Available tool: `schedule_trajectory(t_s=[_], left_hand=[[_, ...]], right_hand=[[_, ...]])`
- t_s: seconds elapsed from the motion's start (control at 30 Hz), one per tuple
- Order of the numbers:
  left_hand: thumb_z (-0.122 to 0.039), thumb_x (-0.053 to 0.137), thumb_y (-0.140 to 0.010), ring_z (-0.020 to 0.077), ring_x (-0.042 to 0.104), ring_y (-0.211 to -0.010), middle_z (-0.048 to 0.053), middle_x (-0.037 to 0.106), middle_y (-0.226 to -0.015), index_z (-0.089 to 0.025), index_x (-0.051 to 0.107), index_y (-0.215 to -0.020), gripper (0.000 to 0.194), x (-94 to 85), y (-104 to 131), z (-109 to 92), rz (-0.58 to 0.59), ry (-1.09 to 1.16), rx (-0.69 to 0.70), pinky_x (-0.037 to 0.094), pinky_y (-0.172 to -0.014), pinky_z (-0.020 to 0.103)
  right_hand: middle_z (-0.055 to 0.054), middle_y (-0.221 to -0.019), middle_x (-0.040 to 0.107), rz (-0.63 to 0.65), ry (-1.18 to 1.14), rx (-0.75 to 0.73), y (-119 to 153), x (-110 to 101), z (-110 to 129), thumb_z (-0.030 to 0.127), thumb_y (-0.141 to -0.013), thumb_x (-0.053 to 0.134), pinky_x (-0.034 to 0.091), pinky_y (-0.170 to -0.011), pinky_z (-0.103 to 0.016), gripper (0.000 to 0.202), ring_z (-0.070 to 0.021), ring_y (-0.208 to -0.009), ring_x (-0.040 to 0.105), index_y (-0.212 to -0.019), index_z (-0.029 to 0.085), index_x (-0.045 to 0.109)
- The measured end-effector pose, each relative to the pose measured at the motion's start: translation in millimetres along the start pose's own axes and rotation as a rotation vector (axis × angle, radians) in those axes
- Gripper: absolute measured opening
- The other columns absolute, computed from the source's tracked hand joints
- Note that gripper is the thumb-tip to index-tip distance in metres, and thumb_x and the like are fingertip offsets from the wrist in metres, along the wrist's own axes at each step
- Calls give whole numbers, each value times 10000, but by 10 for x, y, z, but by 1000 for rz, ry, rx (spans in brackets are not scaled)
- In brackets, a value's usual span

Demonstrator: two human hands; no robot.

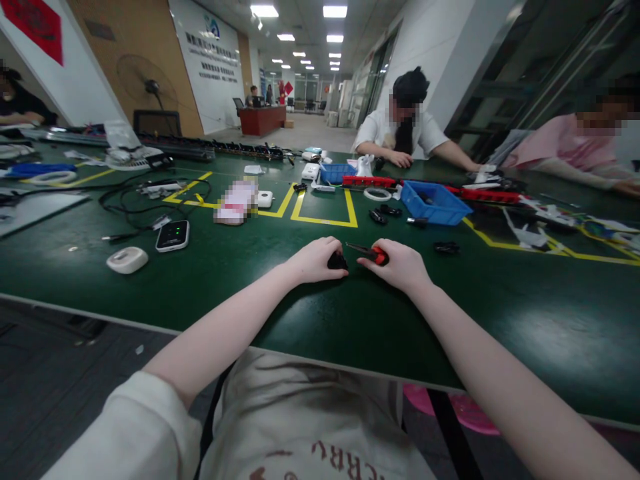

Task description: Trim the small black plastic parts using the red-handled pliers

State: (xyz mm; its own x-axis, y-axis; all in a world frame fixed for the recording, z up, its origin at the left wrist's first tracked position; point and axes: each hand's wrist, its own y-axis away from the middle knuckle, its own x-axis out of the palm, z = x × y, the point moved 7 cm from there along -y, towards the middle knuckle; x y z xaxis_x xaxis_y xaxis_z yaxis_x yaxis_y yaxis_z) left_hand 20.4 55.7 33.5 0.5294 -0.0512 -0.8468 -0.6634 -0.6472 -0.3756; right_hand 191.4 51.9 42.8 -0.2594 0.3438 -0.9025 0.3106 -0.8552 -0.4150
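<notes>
Close in front of me, my left hand (pixel 320 260) is closed round a small black part (pixel 338 261) whose exact kind I cannot make out. My right hand (pixel 400 261) grips a pair of pliers (pixel 373 253) with red handles, their narrow dark jaws pointing left toward the black part. A small gap separates the jaws from that part. Both hands are just above the green table (pixel 310 320). Beyond them lie small black pieces (pixel 385 212), and a bundled black cable (pixel 447 248) rests to the right.
A blue bin (pixel 434 203) stands beyond my right hand, by a red strip (pixel 373 181). Toward the left are a phone (pixel 237 201), a device with green lights (pixel 173 235) and a white rounded case (pixel 127 260). A person in white (pixel 407 127) works across the table.
</notes>
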Motion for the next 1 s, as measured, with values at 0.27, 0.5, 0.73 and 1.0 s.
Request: schedule_trajectory(t_s=[0.27,0.5,0.73,1.0], left_hand=[[-405,761,-784,244,620,-918,80,611,-1030,-174,547,-978,370,5,-3,-17,-42,29,4,520,-793,362],[-424,735,-822,239,645,-900,62,649,-997,-186,567,-1001,342,20,12,-118,14,62,33,508,-782,351],[-366,793,-775,260,636,-1072,105,626,-1160,-173,615,-953,317,38,13,-114,-26,164,81,510,-943,403],[-336,822,-758,271,624,-1137,134,609,-1218,-161,641,-952,318,79,14,-53,-64,247,93,495,-998,442]], right_hand=[[-63,-763,665,-29,28,-78,-1,-6,16,495,-1006,336,359,-657,-316,443,-207,-731,596,-751,222,574],[-65,-760,675,-104,3,-17,-11,-56,-115,445,-1016,303,337,-629,-312,464,-211,-747,609,-724,221,585],[-85,-684,606,-214,-39,110,10,-162,-307,465,-1025,254,322,-623,-334,528,-219,-681,571,-702,210,585],[-57,-737,651,-103,-172,176,54,-53,-517,495,-1001,338,359,-613,-325,475,-219,-727,596,-724,232,619]])
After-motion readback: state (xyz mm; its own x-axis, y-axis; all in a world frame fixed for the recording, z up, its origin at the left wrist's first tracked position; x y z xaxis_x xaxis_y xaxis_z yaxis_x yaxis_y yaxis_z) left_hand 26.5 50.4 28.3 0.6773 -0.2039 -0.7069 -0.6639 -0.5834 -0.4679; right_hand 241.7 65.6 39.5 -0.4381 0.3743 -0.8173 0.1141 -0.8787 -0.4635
